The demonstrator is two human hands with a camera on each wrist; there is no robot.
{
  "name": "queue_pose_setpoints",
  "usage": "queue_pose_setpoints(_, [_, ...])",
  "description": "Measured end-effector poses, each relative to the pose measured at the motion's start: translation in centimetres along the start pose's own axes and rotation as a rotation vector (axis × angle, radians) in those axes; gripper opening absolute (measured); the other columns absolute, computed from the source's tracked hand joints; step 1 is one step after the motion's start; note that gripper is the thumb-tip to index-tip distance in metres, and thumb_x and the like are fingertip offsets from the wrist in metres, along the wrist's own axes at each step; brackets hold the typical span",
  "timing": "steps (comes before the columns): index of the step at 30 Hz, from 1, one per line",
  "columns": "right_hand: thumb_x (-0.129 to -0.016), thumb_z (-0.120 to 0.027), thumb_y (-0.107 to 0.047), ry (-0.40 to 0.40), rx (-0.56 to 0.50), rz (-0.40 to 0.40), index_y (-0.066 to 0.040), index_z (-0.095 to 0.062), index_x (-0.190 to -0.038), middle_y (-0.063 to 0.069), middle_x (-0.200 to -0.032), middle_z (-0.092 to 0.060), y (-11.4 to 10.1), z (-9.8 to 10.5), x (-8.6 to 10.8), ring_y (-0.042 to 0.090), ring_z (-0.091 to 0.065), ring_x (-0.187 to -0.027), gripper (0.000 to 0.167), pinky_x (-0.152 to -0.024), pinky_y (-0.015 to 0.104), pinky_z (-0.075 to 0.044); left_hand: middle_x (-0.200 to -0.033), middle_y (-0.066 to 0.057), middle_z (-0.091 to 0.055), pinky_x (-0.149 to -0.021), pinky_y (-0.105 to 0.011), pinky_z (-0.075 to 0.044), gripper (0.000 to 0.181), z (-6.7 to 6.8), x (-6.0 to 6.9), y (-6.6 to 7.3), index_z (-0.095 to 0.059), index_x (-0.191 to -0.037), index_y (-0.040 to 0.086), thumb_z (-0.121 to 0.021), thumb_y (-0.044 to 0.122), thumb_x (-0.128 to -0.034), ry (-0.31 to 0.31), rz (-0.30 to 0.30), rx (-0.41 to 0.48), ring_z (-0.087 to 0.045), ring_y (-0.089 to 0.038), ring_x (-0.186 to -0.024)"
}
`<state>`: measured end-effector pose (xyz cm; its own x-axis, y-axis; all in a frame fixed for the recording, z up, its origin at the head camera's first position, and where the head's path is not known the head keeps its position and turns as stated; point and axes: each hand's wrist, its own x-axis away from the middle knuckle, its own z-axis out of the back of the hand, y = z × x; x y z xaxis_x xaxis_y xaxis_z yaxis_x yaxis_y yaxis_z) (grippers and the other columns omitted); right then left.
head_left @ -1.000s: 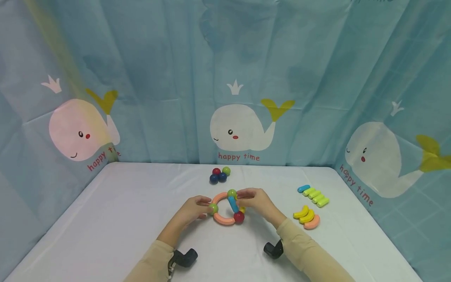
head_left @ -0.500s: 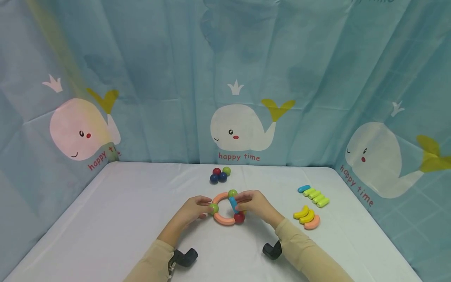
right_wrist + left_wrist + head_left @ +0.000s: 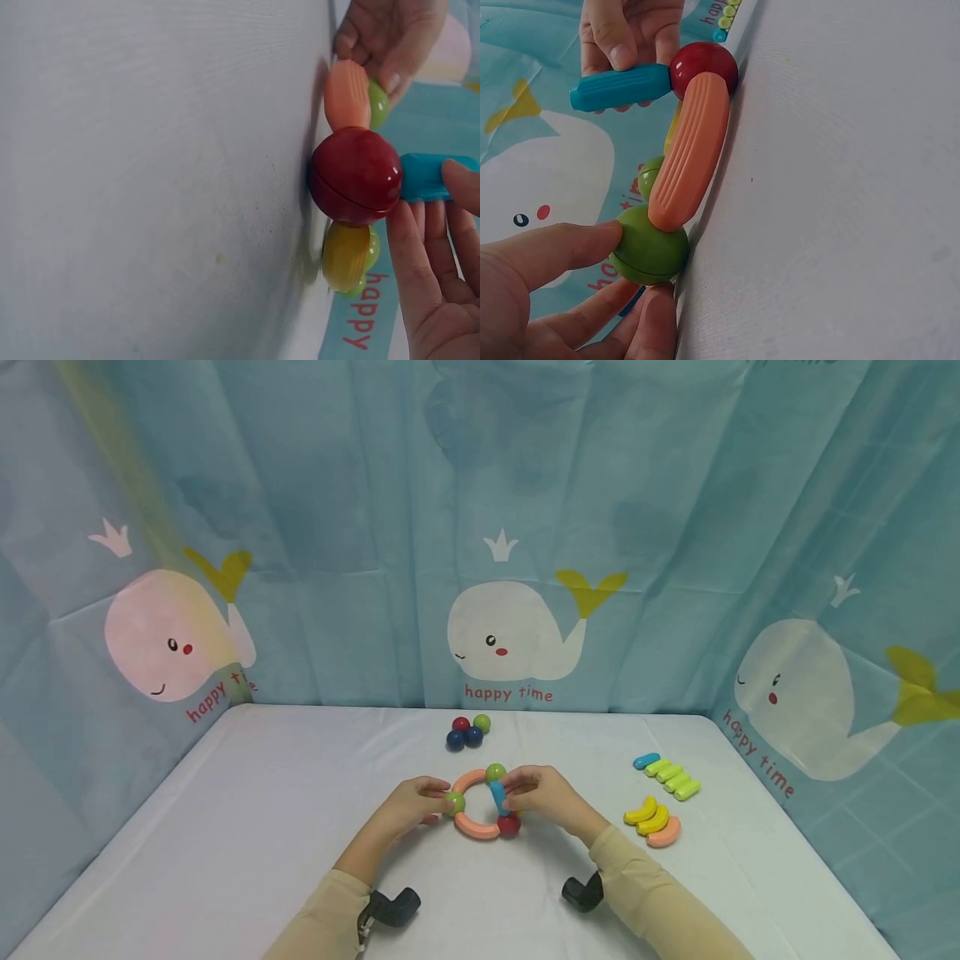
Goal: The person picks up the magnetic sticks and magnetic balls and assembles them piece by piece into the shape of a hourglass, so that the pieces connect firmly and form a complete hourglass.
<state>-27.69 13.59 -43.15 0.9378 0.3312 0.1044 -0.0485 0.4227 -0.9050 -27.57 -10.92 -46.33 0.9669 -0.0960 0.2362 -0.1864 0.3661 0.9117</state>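
A ring of toy building pieces lies on the table, with curved orange sticks [image 3: 694, 154], a curved yellow stick [image 3: 345, 257] and balls at the joints. My left hand [image 3: 411, 806] pinches the green ball [image 3: 649, 247] at the ring's left between thumb and fingers. On the near right of the ring sits a red ball [image 3: 355, 176], and a straight blue stick [image 3: 622, 86] stands up from it. My right hand [image 3: 546, 793] holds this blue stick between thumb and fingers. Another green ball [image 3: 495, 772] forms the far joint. The right hand partly hides the yellow stick in the head view.
Behind the ring sits a cluster of loose red, green and dark blue balls [image 3: 465, 734]. To the right lie short green sticks [image 3: 673, 778] with a blue one, and curved yellow sticks [image 3: 651, 818] beside an orange one. A whale-printed curtain [image 3: 360, 610] surrounds the table [image 3: 225, 827].
My right hand's fingers have come down and left onto the blue stick, whose upper end has shifted slightly right. The left hand stays on its green ball.
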Motion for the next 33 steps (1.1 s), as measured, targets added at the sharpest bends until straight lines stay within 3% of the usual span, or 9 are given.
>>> queue_pose_setpoints(6, [-0.085,-0.074,-0.012,-0.013,0.003,-0.008,-0.003,-0.069,-0.113,0.006,-0.104,-0.073,0.0,0.5,0.3,0.011,-0.066,-0.093,0.030,-0.085,0.031,-0.058,-0.114,-0.010,-0.070,-0.081,-0.033,-0.058,0.045,0.0,-0.1,0.1,-0.064,-0.124,0.004,-0.078,0.021,-0.0838,0.010,0.009,-0.007,-0.065,-0.018,-0.096])
queue_pose_setpoints(10, [-0.087,-0.074,-0.020,0.077,-0.002,-0.041,-0.008,-0.071,-0.113,0.005,-0.109,-0.074,-0.2,1.6,0.7,0.012,-0.066,-0.096,0.029,-0.092,0.036,-0.058,-0.114,-0.010,-0.069,-0.082,-0.033,-0.058,0.046,-0.1,-0.1,0.2,-0.065,-0.123,0.005,-0.079,0.021,-0.0830,0.018,0.029,-0.014,-0.065,-0.018,-0.096])
queue_pose_setpoints(14, [-0.091,-0.072,-0.022,0.220,-0.103,-0.062,-0.004,-0.069,-0.116,0.009,-0.115,-0.071,0.1,4.2,1.4,0.016,-0.068,-0.100,0.032,-0.098,0.041,-0.056,-0.114,-0.011,-0.069,-0.082,-0.033,-0.057,0.045,0.0,-0.1,0.1,-0.065,-0.124,0.004,-0.078,0.020,-0.0841,0.016,0.023,-0.015,-0.065,-0.017,-0.095])
queue_pose_setpoints(18, [-0.092,-0.072,-0.027,0.326,-0.168,-0.072,0.003,-0.062,-0.124,0.013,-0.121,-0.068,0.8,7.7,2.6,0.017,-0.069,-0.106,0.045,-0.098,0.038,-0.055,-0.114,-0.012,-0.069,-0.081,-0.033,-0.057,0.042,0.0,0.0,0.0,-0.065,-0.123,0.003,-0.077,0.018,-0.0854,0.020,0.007,-0.016,-0.065,-0.017,-0.094])
queue_pose_setpoints(25, [-0.094,-0.068,-0.035,0.432,-0.084,-0.145,0.003,-0.057,-0.131,0.004,-0.117,-0.071,2.6,12.9,5.3,0.008,-0.071,-0.099,0.054,-0.096,0.033,-0.056,-0.114,-0.011,-0.069,-0.082,-0.034,-0.057,0.045,-0.1,0.0,0.1,-0.065,-0.123,0.004,-0.078,0.021,-0.0838,0.022,0.020,-0.026,-0.065,-0.018,-0.094])
queue_pose_setpoints(28, [-0.093,-0.068,-0.040,0.461,-0.059,-0.194,0.001,-0.057,-0.133,-0.002,-0.112,-0.071,3.5,14.4,6.1,0.007,-0.072,-0.097,0.058,-0.102,0.037,-0.053,-0.116,-0.010,-0.069,-0.084,-0.034,-0.057,0.048,-0.2,0.0,0.1,-0.065,-0.124,0.007,-0.080,0.026,-0.0826,0.024,0.045,-0.040,-0.064,-0.018,-0.095])
queue_pose_setpoints(33, [-0.095,-0.063,-0.046,0.502,-0.035,-0.283,0.000,-0.053,-0.137,0.010,-0.128,-0.064,4.8,15.8,7.1,0.009,-0.070,-0.099,0.063,-0.104,0.039,-0.050,-0.119,-0.009,-0.068,-0.084,-0.035,-0.056,0.050,-0.2,0.0,0.2,-0.065,-0.125,0.009,-0.080,0.030,-0.0819,0.020,0.054,-0.052,-0.063,-0.019,-0.095])
